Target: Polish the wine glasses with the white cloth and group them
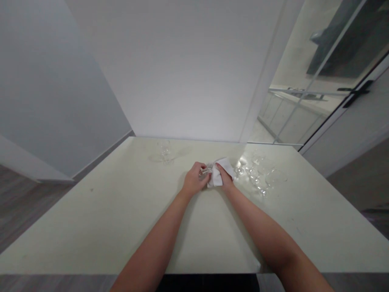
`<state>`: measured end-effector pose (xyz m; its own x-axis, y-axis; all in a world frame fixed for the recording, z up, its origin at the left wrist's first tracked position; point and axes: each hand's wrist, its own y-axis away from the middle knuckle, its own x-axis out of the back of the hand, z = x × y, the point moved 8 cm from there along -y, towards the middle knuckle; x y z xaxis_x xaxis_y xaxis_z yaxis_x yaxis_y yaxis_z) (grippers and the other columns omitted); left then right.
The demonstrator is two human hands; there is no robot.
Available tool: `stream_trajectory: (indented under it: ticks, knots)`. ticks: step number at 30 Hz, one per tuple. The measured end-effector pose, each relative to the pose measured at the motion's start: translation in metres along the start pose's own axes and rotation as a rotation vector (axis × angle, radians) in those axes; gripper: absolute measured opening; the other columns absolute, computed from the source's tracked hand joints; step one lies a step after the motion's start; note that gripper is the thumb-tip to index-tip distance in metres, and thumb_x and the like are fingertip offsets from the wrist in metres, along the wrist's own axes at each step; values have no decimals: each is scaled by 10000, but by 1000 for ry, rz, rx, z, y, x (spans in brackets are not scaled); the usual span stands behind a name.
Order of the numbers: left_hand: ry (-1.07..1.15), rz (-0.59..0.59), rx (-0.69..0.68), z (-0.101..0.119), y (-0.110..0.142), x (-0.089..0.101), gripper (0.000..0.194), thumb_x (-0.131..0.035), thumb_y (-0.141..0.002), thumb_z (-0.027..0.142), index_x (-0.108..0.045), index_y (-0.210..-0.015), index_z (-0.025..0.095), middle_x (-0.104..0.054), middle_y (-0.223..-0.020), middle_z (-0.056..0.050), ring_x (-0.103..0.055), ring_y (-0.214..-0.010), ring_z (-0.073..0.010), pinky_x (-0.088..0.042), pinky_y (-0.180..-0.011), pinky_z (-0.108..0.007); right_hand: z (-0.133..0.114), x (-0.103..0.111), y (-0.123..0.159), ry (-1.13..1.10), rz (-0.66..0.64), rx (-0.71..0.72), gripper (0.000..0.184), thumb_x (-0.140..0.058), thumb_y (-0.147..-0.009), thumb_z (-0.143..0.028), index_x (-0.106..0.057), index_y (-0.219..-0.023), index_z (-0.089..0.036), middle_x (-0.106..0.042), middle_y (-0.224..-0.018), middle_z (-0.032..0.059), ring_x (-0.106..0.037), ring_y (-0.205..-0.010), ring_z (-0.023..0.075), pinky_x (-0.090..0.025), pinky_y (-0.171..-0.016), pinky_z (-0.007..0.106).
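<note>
My left hand (195, 178) is closed around a small clear glass (205, 172) that looks stemmed and lies tilted between my hands. My right hand (225, 177) grips a folded white cloth or paper (217, 177), which is pressed against the other end of that glass. The cloth covers part of the glass, so its full shape is hidden. Both hands are close together just above the table, past its middle. To the right of my right hand are several clear glasses (253, 173), some apparently lying on their sides.
One clear stemmed glass (164, 151) stands alone toward the back left of the pale table (100, 223). A white wall panel (182, 81) borders the table's far edge. Glass panes and a door with a black handle (358, 94) are at the right.
</note>
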<state>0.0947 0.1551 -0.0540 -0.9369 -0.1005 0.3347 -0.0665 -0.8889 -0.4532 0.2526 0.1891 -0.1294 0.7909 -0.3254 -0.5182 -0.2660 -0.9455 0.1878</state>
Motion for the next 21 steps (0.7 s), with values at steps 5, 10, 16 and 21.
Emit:
stream_trajectory:
  ticks: [5, 10, 16, 21]
  knots:
    - [224, -199, 263, -23, 2, -21, 228, -642, -756, 366, -537, -869, 198, -537, -711, 23, -471, -552, -95, -352, -505, -206, -2, 3, 6, 5, 53, -27, 367, -848, -508, -296, -632, -791, -207, -709, -732, -13, -669, -662, 156, -559, -586, 256]
    - [350, -301, 458, -36, 7, -26, 296, -641, -759, 429, -528, -904, 197, -520, -673, 34, -436, -483, -89, -275, -432, -195, 2, -1, 5, 42, -35, -36, 355, -830, -534, -323, -627, -808, -224, -709, -753, -26, -679, -684, 156, -573, -622, 276]
    - [-23, -93, 0, 5, 3, -6, 268, -698, -722, 357, -592, -925, 216, -606, -894, -19, -548, -759, -139, -441, -679, -233, -9, 10, 3, 0, 111, 64, 355, -797, -583, -374, -648, -871, -228, -736, -854, 10, -705, -803, 189, -582, -657, 280]
    - [410, -97, 408, -27, 2, -16, 262, -600, -769, 443, -517, -782, 195, -514, -656, 30, -373, -453, -73, -270, -416, -198, -4, 5, 8, 96, 13, 51, 311, -798, -599, -339, -653, -851, -229, -740, -884, 10, -705, -821, 181, -588, -696, 286]
